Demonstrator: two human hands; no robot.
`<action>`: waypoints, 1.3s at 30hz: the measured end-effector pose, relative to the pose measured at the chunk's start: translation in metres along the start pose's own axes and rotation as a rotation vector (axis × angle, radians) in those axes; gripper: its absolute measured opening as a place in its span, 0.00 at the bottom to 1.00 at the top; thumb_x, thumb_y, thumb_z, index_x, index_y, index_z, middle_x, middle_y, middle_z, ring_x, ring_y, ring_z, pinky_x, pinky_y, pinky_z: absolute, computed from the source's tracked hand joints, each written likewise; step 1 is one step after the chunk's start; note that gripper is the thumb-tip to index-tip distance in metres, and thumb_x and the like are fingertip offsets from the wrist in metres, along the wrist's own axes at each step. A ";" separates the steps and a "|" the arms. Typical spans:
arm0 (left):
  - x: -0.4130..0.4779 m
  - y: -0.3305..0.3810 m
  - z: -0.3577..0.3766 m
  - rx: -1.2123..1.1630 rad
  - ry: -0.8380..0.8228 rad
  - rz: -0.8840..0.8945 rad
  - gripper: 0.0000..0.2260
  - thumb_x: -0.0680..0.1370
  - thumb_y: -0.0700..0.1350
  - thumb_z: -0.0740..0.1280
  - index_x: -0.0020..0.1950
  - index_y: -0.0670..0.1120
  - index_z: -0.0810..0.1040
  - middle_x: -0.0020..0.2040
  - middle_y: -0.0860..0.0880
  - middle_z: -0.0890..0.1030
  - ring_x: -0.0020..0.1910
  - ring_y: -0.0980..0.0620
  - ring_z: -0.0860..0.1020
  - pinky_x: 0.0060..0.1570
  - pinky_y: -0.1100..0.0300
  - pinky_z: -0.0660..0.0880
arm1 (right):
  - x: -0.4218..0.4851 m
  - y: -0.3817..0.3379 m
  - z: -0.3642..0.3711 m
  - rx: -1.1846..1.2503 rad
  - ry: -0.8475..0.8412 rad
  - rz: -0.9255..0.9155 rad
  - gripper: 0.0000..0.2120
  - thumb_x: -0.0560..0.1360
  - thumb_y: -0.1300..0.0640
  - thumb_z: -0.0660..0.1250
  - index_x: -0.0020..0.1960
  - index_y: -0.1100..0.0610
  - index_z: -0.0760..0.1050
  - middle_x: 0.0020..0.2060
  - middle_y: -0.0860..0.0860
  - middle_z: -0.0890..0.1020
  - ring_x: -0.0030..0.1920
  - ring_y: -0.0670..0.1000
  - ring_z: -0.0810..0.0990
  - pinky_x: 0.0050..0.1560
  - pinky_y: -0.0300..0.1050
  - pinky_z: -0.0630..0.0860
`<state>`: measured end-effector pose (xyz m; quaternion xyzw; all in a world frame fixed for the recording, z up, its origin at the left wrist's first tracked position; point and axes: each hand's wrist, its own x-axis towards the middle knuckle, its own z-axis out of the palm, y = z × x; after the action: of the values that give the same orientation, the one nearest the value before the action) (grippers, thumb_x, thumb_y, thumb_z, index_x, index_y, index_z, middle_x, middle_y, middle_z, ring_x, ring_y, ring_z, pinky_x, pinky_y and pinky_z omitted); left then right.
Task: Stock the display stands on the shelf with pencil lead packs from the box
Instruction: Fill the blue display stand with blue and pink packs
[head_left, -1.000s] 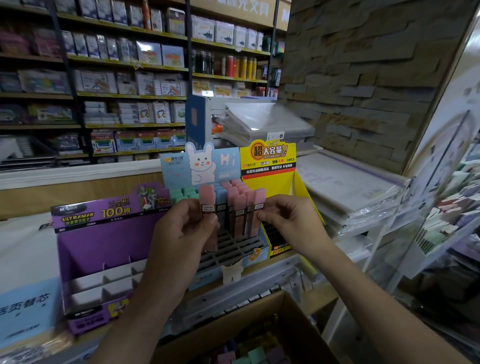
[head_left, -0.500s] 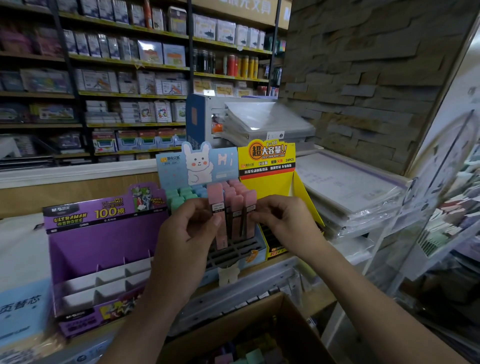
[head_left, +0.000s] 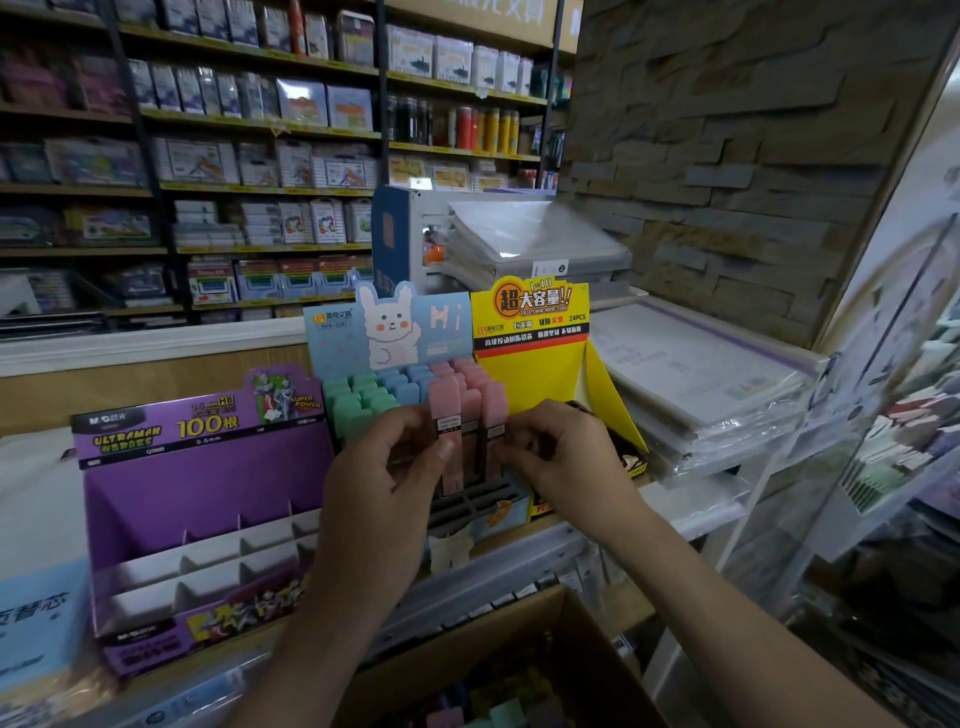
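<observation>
Hands have closed in on each other over the last second, and the pink lead packs (head_left: 470, 415) sit lower now, bottoms nearly at the empty front slots of the bunny stand (head_left: 389, 322). Left hand (head_left: 382, 483) pinches one pack, fingers curled round it; right hand (head_left: 563, 457) grips the rest. Looks mid-insert to me. Room's tight: yellow stand (head_left: 535, 374) wall just beside, filled rows behind, purple stand (head_left: 202, 467) off left. Box (head_left: 587, 639) waits below.

"ULTRAMAN" and "100" on purple stand (head_left: 208, 478), "Hi" on blue stand (head_left: 332, 340), "24PCS" on yellow stand (head_left: 545, 376).
</observation>
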<state>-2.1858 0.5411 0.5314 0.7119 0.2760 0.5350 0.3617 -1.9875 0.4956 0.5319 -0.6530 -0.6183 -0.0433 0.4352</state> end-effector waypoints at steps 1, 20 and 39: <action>0.000 -0.001 0.001 0.008 0.002 0.002 0.05 0.79 0.45 0.72 0.54 0.52 0.83 0.47 0.63 0.84 0.48 0.65 0.82 0.45 0.74 0.75 | -0.001 0.001 0.000 -0.001 -0.007 0.009 0.08 0.71 0.61 0.78 0.49 0.53 0.84 0.38 0.47 0.79 0.39 0.43 0.75 0.39 0.29 0.70; 0.002 -0.009 0.027 0.105 0.095 0.083 0.07 0.79 0.44 0.73 0.54 0.54 0.79 0.45 0.61 0.82 0.48 0.65 0.81 0.44 0.75 0.75 | -0.031 0.038 -0.023 -0.074 0.108 0.081 0.06 0.77 0.62 0.70 0.41 0.58 0.80 0.37 0.47 0.79 0.43 0.45 0.76 0.41 0.35 0.69; 0.001 -0.008 0.036 0.206 0.036 0.062 0.04 0.82 0.46 0.68 0.54 0.51 0.74 0.43 0.58 0.82 0.44 0.63 0.80 0.40 0.71 0.74 | -0.030 0.041 -0.020 -0.090 0.132 0.016 0.09 0.77 0.64 0.70 0.38 0.58 0.80 0.35 0.48 0.78 0.39 0.47 0.75 0.39 0.43 0.71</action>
<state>-2.1507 0.5384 0.5199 0.7436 0.3139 0.5276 0.2648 -1.9503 0.4658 0.5055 -0.6726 -0.5804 -0.1104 0.4455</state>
